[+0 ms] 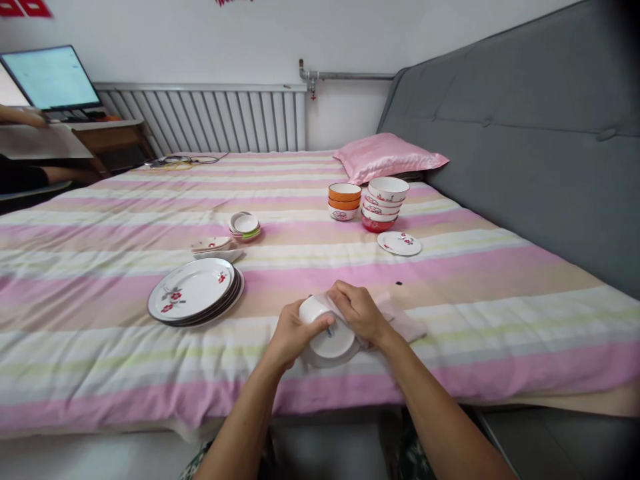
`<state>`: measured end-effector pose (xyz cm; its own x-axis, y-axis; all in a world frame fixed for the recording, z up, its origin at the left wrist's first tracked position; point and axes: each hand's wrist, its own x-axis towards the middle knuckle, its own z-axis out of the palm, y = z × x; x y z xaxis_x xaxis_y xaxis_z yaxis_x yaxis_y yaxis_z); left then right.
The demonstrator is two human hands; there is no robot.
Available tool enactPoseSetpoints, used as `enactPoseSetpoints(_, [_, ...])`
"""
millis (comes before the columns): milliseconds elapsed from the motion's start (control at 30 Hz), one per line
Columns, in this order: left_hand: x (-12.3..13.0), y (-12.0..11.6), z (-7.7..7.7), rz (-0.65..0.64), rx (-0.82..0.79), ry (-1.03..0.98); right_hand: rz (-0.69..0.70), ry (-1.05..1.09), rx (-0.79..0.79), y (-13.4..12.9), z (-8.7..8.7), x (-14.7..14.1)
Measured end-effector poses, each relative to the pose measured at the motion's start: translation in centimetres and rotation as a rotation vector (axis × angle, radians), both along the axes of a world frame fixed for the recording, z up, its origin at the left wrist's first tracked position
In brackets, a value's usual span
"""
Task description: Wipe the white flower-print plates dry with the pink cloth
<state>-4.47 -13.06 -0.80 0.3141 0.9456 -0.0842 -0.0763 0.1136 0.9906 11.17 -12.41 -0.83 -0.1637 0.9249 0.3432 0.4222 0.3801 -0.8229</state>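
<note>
Near the front of the bed, my left hand grips a white dish by its side, thumb across it. The dish is tilted, with a small blue mark showing; my fingers hide part of its shape, and I cannot tell whether it is a bowl or a plate. My right hand is closed on a pale pinkish cloth and presses it against the dish's upper right side. The cloth's loose end trails to the right over the striped sheet.
Flowered plates are stacked at left, with small dishes and small bowls behind. Further right stand orange-topped bowls, white and red bowls and a small plate. A pink pillow lies by the grey headboard. Someone's arm shows at far left.
</note>
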Motion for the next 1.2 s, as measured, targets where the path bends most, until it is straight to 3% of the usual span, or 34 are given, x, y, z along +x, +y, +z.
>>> enactPoseSetpoints(100, [-0.3,0.0,-0.7,-0.08,0.046,0.094,0.043,-0.182,0.018,-0.1,-0.3,-0.7])
enactPoseSetpoints(233, [-0.4,0.0,-1.1,-0.052,0.084,0.121,0.031,-0.222,0.035,0.0,0.0,-1.3])
enactPoseSetpoints(367, [-0.3,0.0,-0.5,0.063,0.024,0.063,0.048,-0.004,-0.053,0.2,0.6,-1.0])
enactPoseSetpoints(533, [-0.1,0.2,0.3,0.233,-0.021,-0.163,0.01,0.346,-0.132,0.9,0.4,-0.9])
enactPoseSetpoints(633, [0.4,0.4,0.3,0.365,-0.047,-0.254,-0.095,0.489,-0.123,1.2,-0.4,-1.6])
enactPoseSetpoints(767, [1.5,0.7,0.0,0.538,-0.081,-0.4,-0.371,0.656,-0.122,1.3,-2.1,-3.4])
enactPoseSetpoints(1000, [4.7,0.8,-0.9,0.845,-0.15,-0.585,-0.723,0.781,-0.236,1.2,-3.5,-5.8])
enactPoseSetpoints(1100, [5.9,0.5,-1.1,0.88,-0.171,-0.61,-0.775,0.775,-0.262,1.3,-3.5,-5.5])
enactPoseSetpoints(1200, [5.9,0.3,-0.9,0.759,-0.15,-0.639,-0.74,0.766,-0.212,1.7,-3.2,-4.3])
